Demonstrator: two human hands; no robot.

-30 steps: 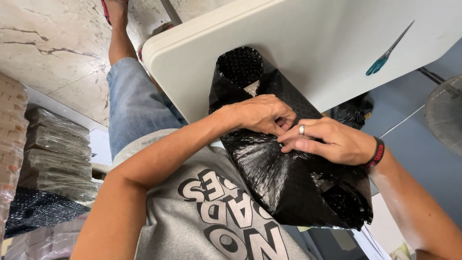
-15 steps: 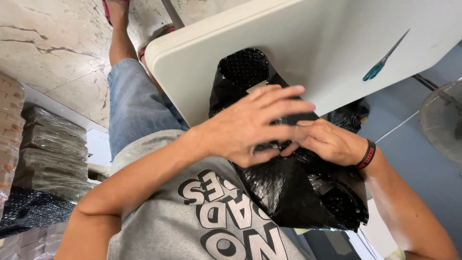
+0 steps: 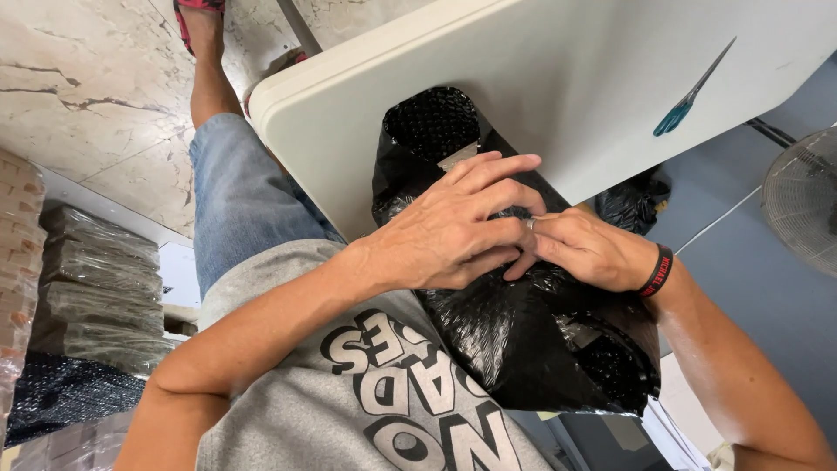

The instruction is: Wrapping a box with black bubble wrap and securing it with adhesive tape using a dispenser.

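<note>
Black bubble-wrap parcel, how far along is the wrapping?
Mostly done: the black bubble wrap covers its contents on the white table. In hand: the left hand presses the middle fold flat, and the right hand meets it there. Left: the far end looks open; the scissors lie apart.

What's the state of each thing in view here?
black bubble-wrap parcel, wrapped, lying over the edge of the white table, under both hands
left hand, fingers spread, flat on the parcel
right hand, on the parcel, fingertips hidden under the left hand
scissors, closed, lying untouched on the table
fan, running or stopped cannot be told
</note>
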